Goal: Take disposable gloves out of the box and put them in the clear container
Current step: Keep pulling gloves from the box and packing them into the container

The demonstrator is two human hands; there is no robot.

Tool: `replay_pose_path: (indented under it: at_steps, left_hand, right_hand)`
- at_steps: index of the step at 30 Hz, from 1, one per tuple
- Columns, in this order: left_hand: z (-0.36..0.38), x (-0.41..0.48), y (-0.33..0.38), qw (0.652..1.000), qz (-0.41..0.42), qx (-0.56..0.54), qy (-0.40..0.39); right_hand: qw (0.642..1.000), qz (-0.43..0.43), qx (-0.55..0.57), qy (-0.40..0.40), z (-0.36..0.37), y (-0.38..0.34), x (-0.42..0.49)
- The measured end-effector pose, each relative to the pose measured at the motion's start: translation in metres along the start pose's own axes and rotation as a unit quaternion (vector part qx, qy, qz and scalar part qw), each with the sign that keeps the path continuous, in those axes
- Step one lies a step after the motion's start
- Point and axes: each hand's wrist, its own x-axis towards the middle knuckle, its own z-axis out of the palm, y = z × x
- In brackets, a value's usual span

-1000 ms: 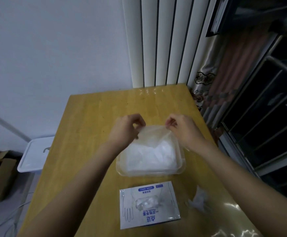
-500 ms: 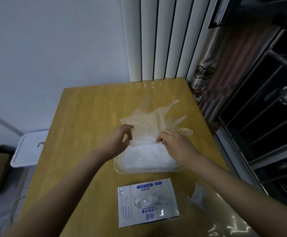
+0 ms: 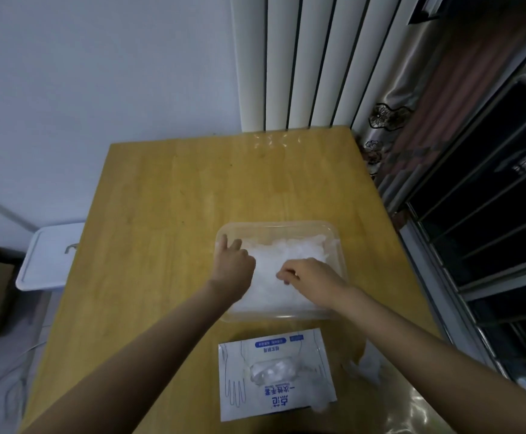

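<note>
clear container: on the wooden table, just beyond the glove box
gloves: a white, crumpled heap inside the clear container, covering its floor
left hand: in the container's left side – fingers fairly straight and slightly spread, resting on the heap near the far-left corner
right hand: over the near-right part, fingers curled with tips together on the film – seemingly pinching a fold, though blur hides the exact grip
glove box: lying flat at the table's near edge, clear film showing in its oval opening
loose glove: crumpled on the table, just right of the box
white lid: lower down, left of the table
</note>
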Motion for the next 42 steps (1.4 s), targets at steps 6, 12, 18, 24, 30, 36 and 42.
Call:
replay_pose_path:
  at_steps: [6,12,18,24,30,36,42]
  left_hand:
    - [0.016,0.011,0.014,0.992,0.030,-0.117,0.043]
    - [0.049,0.023,0.019,0.987,0.035,-0.086,-0.129]
    - [0.055,0.031,0.021,0.986,0.040,-0.057,-0.151]
    - [0.036,0.017,0.015,0.995,0.043,-0.036,-0.082]
    - [0.014,-0.021,0.019,0.980,0.017,-0.135,0.147]
    - [0.025,-0.064,0.043,0.947,0.100,-0.177,0.248]
    - [0.040,-0.104,0.054,0.942,0.116,-0.215,0.230]
  right_hand:
    - [0.993,-0.017,-0.112,0.029,0.010,0.009,0.013]
    - [0.978,0.058,-0.182,-0.079,0.021,0.029,0.029]
    - [0.972,0.076,-0.195,-0.107,0.025,0.035,0.041]
    - [0.987,0.045,-0.152,-0.039,0.010,0.022,0.023]
    - [0.988,-0.090,-0.032,0.124,0.015,-0.019,-0.033]
    - [0.987,-0.120,-0.104,-0.004,0.046,-0.029,-0.073]
    - [0.975,-0.086,-0.187,-0.082,0.081,-0.031,-0.078]
